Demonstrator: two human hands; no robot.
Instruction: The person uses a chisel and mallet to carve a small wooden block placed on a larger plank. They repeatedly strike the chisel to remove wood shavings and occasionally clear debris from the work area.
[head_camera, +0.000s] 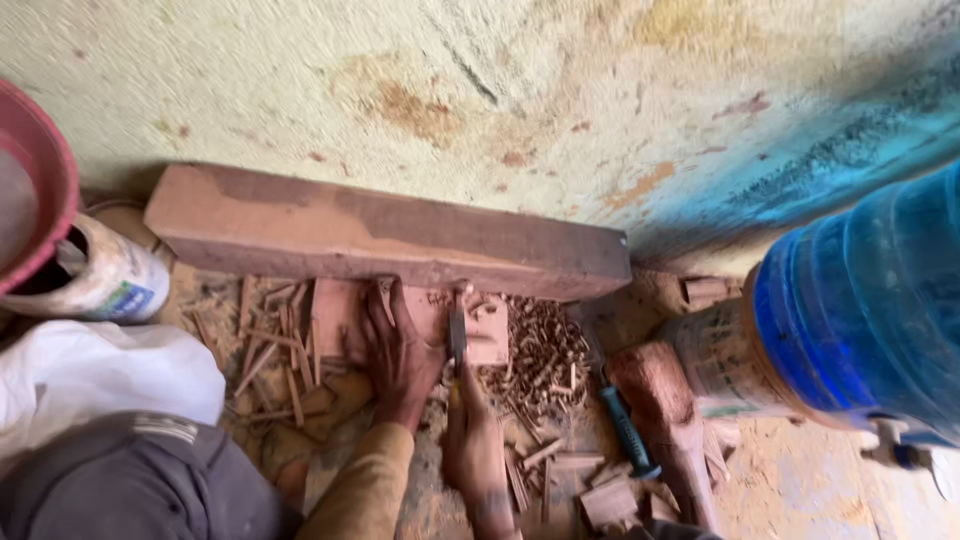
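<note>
Looking down at a floor covered in wood scraps, with a small flat wooden board (470, 325) lying right up against a long reddish timber beam (390, 235) that runs along the foot of a stained wall (560, 90). The left hand (395, 350) is pressed flat on the board's left end, fingers spread apart and pointing toward 12 o'clock, so the board sits under the hand and sticks out toward 3 o'clock from it. The right hand (470, 425) comes up from 6 o'clock, wrapped tight around a chisel (457, 335) whose blade stands on the board just beside the left hand's fingers, at about 3 o'clock from them. At 3 o'clock from the board there's a heap of curly shavings (545, 365), and at 9 o'clock a scatter of thin wood strips (275, 345). Further out toward 4 o'clock lies a tool with a teal handle (625, 430), next to a chunky wooden mallet (665, 410). A big blue water jug (870, 310) fills the right edge, and a white can (105, 275) lies on its side at the far left with a red tub (40, 170) above it.
</note>
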